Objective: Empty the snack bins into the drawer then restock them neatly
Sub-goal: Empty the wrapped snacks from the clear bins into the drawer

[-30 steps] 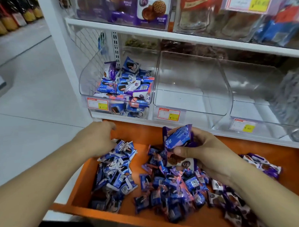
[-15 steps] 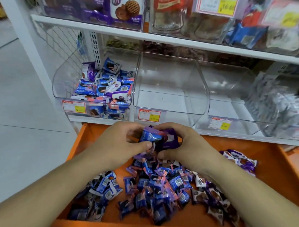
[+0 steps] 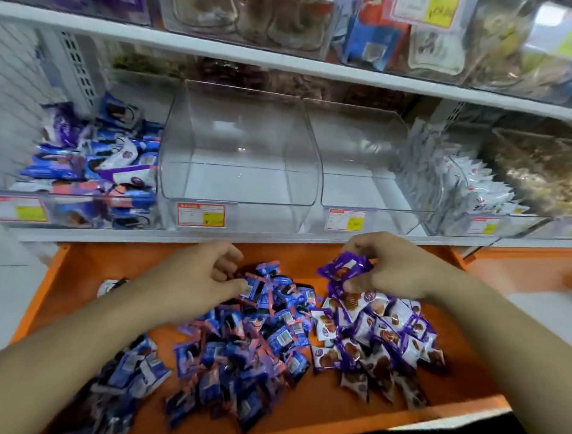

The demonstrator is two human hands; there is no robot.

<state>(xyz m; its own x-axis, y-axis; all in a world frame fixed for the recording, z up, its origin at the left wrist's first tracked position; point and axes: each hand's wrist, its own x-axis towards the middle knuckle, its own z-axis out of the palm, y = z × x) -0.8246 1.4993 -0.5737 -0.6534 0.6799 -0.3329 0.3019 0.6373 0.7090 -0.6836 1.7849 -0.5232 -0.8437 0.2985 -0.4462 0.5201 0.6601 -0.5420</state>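
Fingers of the right hand [image 3: 391, 268] pinch purple packets [image 3: 344, 268]; the left hand [image 3: 202, 276] curls onto blue packets [image 3: 258, 283]

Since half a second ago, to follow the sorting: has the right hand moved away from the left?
Yes. The right hand, gripping purple packets, has moved right along the orange drawer, now below the second empty bin.

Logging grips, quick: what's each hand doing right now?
Left hand: pinching a blue snack packet on the pile.
Right hand: gripping purple snack packets.
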